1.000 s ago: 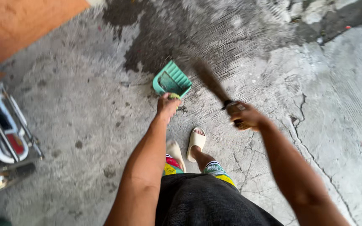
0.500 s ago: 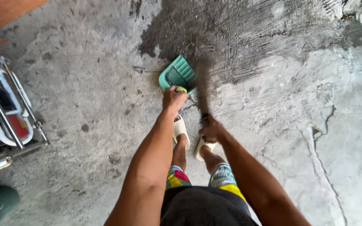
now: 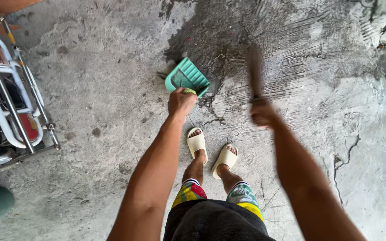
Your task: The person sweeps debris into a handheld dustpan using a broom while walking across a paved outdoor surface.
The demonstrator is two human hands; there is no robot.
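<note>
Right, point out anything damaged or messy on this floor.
The grey concrete floor is cracked at the right, and a dark damp-looking patch spreads beyond the green plastic dustpan held by the left hand. Small debris lies there.

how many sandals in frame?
2. One sandal is on the foot just below the left hand holding the green dustpan; the other sandal sits beside it, toward the right hand. None appear hidden.

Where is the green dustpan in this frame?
In the head view the green dustpan sits on the concrete floor left of centre, gripped by the left hand, ahead of the sandalled feet and left of the blurred broom.
</note>
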